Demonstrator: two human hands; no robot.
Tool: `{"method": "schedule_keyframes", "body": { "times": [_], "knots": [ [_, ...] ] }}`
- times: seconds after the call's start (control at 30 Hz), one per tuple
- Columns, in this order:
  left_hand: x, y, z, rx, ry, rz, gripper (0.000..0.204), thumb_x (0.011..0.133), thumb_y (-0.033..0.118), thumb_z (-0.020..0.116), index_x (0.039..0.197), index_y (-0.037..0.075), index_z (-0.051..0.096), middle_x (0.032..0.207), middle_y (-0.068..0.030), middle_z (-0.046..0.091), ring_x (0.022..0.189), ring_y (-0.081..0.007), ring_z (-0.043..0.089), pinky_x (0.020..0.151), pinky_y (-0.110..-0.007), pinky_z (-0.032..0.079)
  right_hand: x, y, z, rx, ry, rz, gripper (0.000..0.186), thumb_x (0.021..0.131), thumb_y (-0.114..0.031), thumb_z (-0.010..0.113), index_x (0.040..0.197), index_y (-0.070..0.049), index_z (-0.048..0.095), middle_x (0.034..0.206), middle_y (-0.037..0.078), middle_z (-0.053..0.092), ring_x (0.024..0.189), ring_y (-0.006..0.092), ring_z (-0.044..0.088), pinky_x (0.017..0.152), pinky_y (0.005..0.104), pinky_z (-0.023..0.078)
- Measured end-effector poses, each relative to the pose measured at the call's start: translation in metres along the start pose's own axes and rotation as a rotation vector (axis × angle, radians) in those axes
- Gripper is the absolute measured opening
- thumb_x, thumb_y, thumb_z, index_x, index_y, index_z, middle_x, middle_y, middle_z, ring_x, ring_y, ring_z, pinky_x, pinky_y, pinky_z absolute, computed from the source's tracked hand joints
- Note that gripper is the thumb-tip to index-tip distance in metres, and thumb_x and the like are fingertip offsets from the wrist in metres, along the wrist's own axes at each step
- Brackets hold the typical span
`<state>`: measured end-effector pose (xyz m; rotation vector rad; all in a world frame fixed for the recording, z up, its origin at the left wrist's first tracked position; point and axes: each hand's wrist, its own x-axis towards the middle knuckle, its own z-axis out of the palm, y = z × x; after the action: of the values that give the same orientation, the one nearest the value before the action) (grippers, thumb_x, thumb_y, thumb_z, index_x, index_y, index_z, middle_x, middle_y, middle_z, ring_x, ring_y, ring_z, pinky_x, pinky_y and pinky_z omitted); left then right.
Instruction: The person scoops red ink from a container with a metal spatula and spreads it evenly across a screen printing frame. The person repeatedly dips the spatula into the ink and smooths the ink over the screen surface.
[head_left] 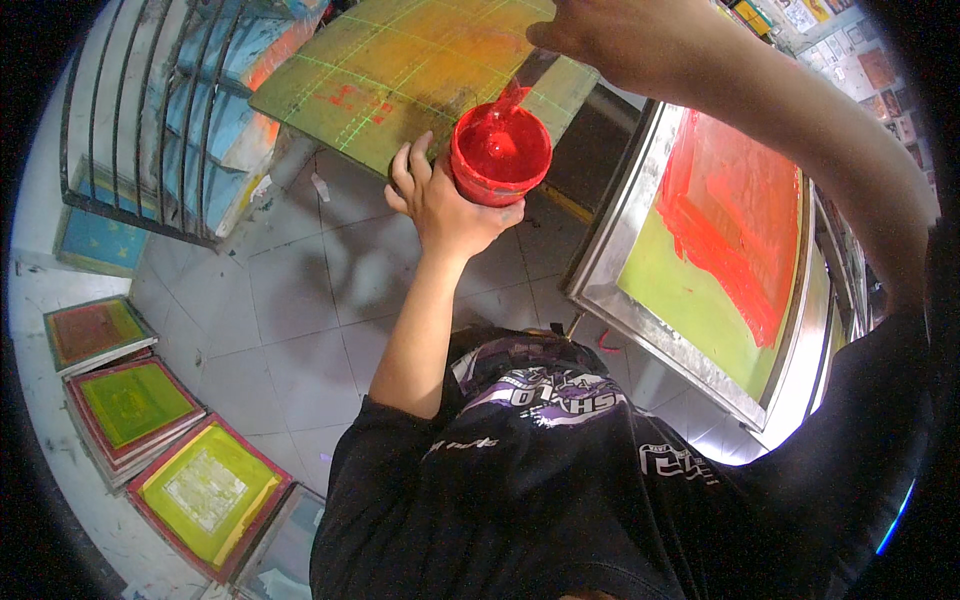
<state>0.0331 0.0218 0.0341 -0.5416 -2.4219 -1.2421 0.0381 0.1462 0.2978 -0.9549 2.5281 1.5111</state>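
My left hand (437,205) supports a small red tub (487,187) from its near left side, thumb low along the wall and fingers spread behind it. Glossy red ink (495,150) coats the inside. Above the tub's far rim, my right hand (590,35) grips a flat-bladed ink spatula (535,70). The blade slants down into the tub, and its lower end is covered in red ink. The spatula's handle is hidden in my fist, and the top of that hand is cut off by the picture's edge.
Beyond the tub lies a stained board (400,60) with green grid lines. A metal-framed printing screen (690,365) smeared with red ink stands to the right. Several smaller framed screens (140,400) lean at lower left, near a black metal rack (130,110). Grey tiles (290,300) cover the floor.
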Motion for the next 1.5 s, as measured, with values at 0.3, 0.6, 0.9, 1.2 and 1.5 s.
{"method": "schedule_keyframes", "body": {
  "times": [0.3,0.6,0.9,1.2,1.5],
  "knots": [
    [0.003,0.001,0.009,0.027,0.003,0.066,0.084,0.04,0.044,0.082,0.116,0.014,0.059,0.134,-0.0138,0.041,0.131,-0.0337,0.027,0.101,-0.057,0.017,-0.008,-0.01,-0.037,0.147,-0.424,0.167,0.016,0.083,-0.019,0.062,0.087,-0.007,0.072,0.089,0.008,0.071,0.081,0.0237,0.069,0.064,0.0356,0.053],
    [-0.002,-0.002,0.011,0.035,0.116,0.056,0.085,0.041,0.045,0.079,0.118,0.019,0.057,0.133,-0.0114,0.04,0.13,-0.0366,0.028,0.098,-0.061,0.018,0.016,0.013,-0.06,0.53,-0.835,0.11,0.022,0.085,-0.017,0.057,0.088,0.001,0.069,0.087,0.015,0.068,0.079,0.0285,0.064,0.066,0.038,0.051],
    [0.0,0.001,0.006,0.022,0.041,0.004,0.09,0.04,0.042,0.082,0.121,0.015,0.055,0.135,-0.0117,0.038,0.132,-0.0337,0.025,0.102,-0.059,0.015,0.028,0.007,-0.046,0.608,-0.967,0.343,0.02,0.082,-0.015,0.056,0.082,0.0,0.07,0.082,0.016,0.066,0.075,0.0301,0.064,0.064,0.0406,0.051],
    [-0.002,-0.002,0.003,0.042,0.011,-0.021,0.085,0.042,0.042,0.083,0.117,0.012,0.057,0.135,-0.0121,0.039,0.132,-0.0321,0.025,0.103,-0.056,0.015,-0.032,-0.011,0.049,0.808,-0.109,0.329,0.027,0.082,-0.019,0.064,0.108,-0.015,0.07,0.075,0.012,0.067,0.07,0.0312,0.066,0.068,0.042,0.053],
    [-0.002,-0.004,0.01,0.015,0.086,0.05,0.088,0.041,0.057,0.084,0.114,0.014,0.06,0.132,-0.0114,0.042,0.128,-0.0331,0.03,0.1,-0.055,0.018,-0.074,-0.058,0.035,0.504,0.062,0.568,0.045,0.074,-0.003,0.056,0.113,-0.023,0.068,0.078,0.007,0.062,0.071,0.0261,0.063,0.067,0.0405,0.049]
  ]
}}
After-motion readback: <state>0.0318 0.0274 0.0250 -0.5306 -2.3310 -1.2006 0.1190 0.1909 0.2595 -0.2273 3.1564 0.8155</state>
